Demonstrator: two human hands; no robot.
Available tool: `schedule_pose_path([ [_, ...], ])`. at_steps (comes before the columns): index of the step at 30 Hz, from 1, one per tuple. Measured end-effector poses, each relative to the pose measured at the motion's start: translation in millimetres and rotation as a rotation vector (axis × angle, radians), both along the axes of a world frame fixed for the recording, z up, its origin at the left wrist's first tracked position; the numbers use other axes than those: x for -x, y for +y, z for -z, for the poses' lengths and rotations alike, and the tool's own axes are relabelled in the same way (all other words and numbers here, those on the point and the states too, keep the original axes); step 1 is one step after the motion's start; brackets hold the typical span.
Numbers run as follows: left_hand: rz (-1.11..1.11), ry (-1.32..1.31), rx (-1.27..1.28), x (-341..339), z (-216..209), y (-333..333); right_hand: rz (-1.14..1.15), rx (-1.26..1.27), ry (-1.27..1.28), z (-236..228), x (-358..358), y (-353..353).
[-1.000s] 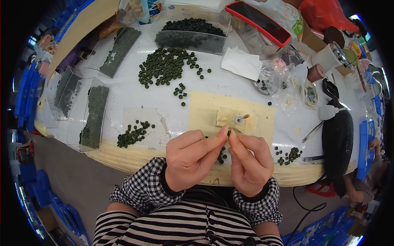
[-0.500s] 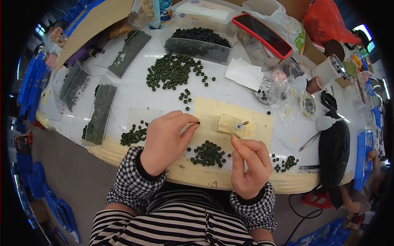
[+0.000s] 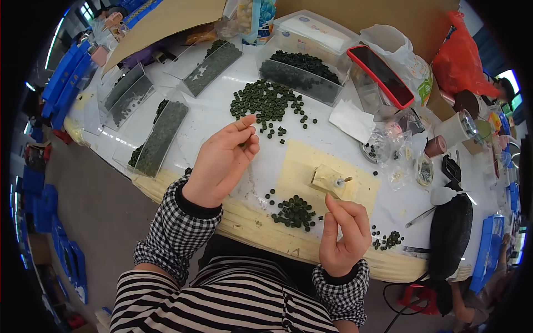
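left hand (image 3: pixel 222 158) up over the white table (image 3: pixel 252 177), just below the big scatter of dark green beads (image 3: pixel 269 102); its fingertips are curled near the thumb, and i can't tell whether they pinch anything. over on the right, the right hand (image 3: pixel 345 230) has thumb and forefinger apart, just below the small pegged block (image 3: pixel 327 180) on its yellow sheet (image 3: pixel 300 158), with a smaller heap of beads (image 3: pixel 294 212) to its left. now the containers: three clear bins (image 3: pixel 164 136) at left, all with dark beads; one more clear bin (image 3: pixel 327 91) at the back, heaped with them; a round clear dish (image 3: pixel 366 156) at right, a few dark pieces inside. print shows on the clear tub (image 3: pixel 338 47), the colourful pouch (image 3: pixel 259 22) and the white plastic bag (image 3: pixel 423 83).
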State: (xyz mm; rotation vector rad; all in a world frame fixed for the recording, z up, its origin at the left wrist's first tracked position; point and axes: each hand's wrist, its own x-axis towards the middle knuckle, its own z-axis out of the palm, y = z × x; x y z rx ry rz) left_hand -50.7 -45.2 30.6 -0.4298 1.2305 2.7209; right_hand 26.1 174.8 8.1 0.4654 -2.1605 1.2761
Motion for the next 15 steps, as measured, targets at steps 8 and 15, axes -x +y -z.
schedule_pose_path([
  [8, 0.113, -0.151, -0.248, -23.9, 1.4, 10.8, 0.098, -0.099, 0.04, -11.9, 2.1, 13.4],
  [15, 0.668, -0.097, -0.198, -31.6, -14.6, 24.4, 0.129, -0.326, -0.018, -43.0, 30.0, 34.2],
])
